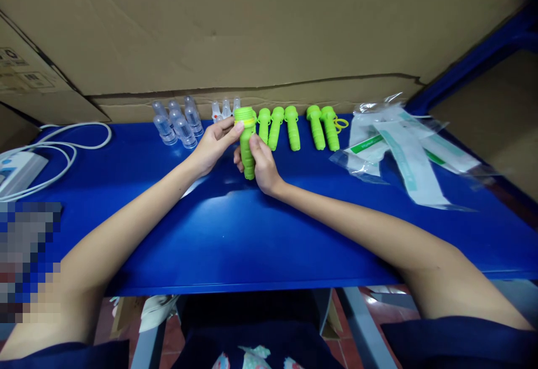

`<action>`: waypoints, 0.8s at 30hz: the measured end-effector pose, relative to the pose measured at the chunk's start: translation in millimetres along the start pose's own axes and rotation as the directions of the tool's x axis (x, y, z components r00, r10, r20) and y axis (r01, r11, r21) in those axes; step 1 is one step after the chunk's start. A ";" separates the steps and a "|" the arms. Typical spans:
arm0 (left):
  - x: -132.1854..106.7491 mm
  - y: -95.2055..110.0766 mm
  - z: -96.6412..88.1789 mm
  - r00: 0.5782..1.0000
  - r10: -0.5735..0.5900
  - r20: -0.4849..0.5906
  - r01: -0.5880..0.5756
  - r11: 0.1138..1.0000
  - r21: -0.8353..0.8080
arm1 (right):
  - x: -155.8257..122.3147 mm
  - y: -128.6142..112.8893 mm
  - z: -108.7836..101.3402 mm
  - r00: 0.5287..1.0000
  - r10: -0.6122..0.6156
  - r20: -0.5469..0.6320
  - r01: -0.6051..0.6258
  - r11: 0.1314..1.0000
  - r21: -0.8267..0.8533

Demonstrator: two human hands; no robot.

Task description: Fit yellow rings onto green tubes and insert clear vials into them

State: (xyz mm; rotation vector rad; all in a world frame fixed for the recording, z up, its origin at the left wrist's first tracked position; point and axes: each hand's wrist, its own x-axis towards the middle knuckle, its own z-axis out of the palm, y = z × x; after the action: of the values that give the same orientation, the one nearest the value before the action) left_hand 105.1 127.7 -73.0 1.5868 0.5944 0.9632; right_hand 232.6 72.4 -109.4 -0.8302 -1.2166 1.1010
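Upright above the blue table, a lime-green ribbed flashlight-like handle [249,153] is held between both hands. Its wide threaded top faces up, with a yellow ring [245,123] around the neck. My right hand [264,164] wraps round the lower body. At the neck, my left hand [214,144] closes on the yellow ring with thumb and fingers. Just behind, several matching green handles [291,128] lie in a row; the rightmost has a yellow loop [342,125]. Small clear pieces [226,108], one with a red spot, are partly hidden behind my left hand.
Several clear plastic bottle-shaped parts [184,128] stand at the back left. Plastic-wrapped white and green packets [409,156] lie on the right. A white power strip with cable [25,170] sits at far left. Cardboard [260,27] walls the back of the blue table [260,246].
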 end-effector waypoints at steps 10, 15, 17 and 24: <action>1.5 0.6 0.0 0.999 0.032 -0.035 -0.032 0.999 -0.002 | -1.6 -0.1 -0.3 1.000 0.000 -0.023 -0.001 0.999 -0.032; 1.0 3.2 -2.6 0.999 0.042 -0.034 -0.042 0.999 0.000 | -2.3 1.9 -1.3 1.000 -0.028 0.006 0.028 0.999 -0.025; 0.8 4.9 -2.3 0.998 0.043 -0.036 -0.043 0.999 0.003 | -2.4 1.8 -1.3 0.999 -0.038 0.013 0.038 0.999 -0.011; 0.9 4.6 2.4 0.999 -0.038 -0.027 0.037 0.998 -0.050 | -1.0 1.0 -0.9 1.000 -0.022 -0.001 0.022 1.000 -0.004</action>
State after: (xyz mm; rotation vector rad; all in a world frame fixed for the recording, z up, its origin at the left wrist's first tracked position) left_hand 107.0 126.0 -68.4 1.5159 0.6130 0.9665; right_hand 233.3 71.8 -110.8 -0.8184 -1.2243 1.0802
